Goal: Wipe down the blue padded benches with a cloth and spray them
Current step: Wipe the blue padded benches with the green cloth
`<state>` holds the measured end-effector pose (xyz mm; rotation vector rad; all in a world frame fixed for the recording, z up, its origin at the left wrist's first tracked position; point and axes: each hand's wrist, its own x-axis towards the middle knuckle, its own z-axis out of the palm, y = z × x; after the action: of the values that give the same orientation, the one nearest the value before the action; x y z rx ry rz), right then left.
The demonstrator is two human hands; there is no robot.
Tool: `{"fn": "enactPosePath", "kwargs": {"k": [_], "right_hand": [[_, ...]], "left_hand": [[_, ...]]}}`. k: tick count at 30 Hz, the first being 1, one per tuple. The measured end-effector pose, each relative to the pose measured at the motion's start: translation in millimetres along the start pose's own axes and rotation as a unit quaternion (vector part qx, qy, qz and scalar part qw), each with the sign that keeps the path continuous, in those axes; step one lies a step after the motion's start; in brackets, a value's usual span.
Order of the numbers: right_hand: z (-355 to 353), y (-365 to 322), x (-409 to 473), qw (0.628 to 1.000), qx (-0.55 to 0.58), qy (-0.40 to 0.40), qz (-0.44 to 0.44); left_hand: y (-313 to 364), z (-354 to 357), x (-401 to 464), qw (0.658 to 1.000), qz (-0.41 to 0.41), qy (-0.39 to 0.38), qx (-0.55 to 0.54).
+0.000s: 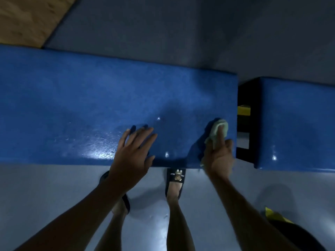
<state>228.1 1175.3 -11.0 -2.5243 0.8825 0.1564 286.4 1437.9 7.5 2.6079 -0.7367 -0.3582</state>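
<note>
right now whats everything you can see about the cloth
The cloth is small, pale green and soft-looking, bunched into a wad. The right hand grips it, one finger laid over it, pressing it onto the top of the blue bench near that bench's right end. A corner pokes out below the hand. Motion blur hides its texture.

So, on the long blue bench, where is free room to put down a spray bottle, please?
The left part of the long bench is bare, from the left hand outward, and so is the far strip along the back edge. The right end is crowded: the right hand presses the cloth there, near the gap before the second bench.
</note>
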Motion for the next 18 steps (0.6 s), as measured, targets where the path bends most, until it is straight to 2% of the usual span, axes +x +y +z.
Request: {"fn": "enactPosePath", "kwargs": {"k": [2,4,6,7,10,13,15,18], "right_hand": [[21.5,-26.1,-43.2,0.998,0.033,-0.020,-0.054],[29.2,-46.7,-74.8,0.986,0.020,-0.091,-0.142],[21.7,-36.3,-70.3,0.968,-0.007,-0.148,-0.201],[14.1,-25.5,-60.9,0.968,-0.027,-0.142,-0.207],[-14.9,7.4,-28.9,0.996,0.017,-0.059,-0.069],[-15.4,10.6,-22.5,0.997,-0.010,0.013,0.073],[6.2,-9.4,-35.4,0.993,0.008,0.052,0.103],[61.0,-67.9,-79.3,0.994,0.012,0.031,0.109]], "left_hand": [[-15.6,-5.3,-18.1,1.000,-0.004,-0.001,-0.002],[-29.1,-13.3,-31.1,1.000,-0.007,-0.007,0.001],[-40.0,-22.7,-38.1,1.000,-0.005,-0.010,0.008],[-45.3,-27.0,-39.8,1.000,-0.001,-0.006,0.010],[-60.1,-36.9,-41.7,1.000,-0.002,0.010,0.006],[-72.8,-39.8,-42.3,1.000,-0.014,0.017,-0.006],[-78.5,-39.9,-46.6,1.000,-0.018,0.015,-0.006],[-85.0,-40.7,-58.3,0.999,-0.032,-0.007,0.004]]}}
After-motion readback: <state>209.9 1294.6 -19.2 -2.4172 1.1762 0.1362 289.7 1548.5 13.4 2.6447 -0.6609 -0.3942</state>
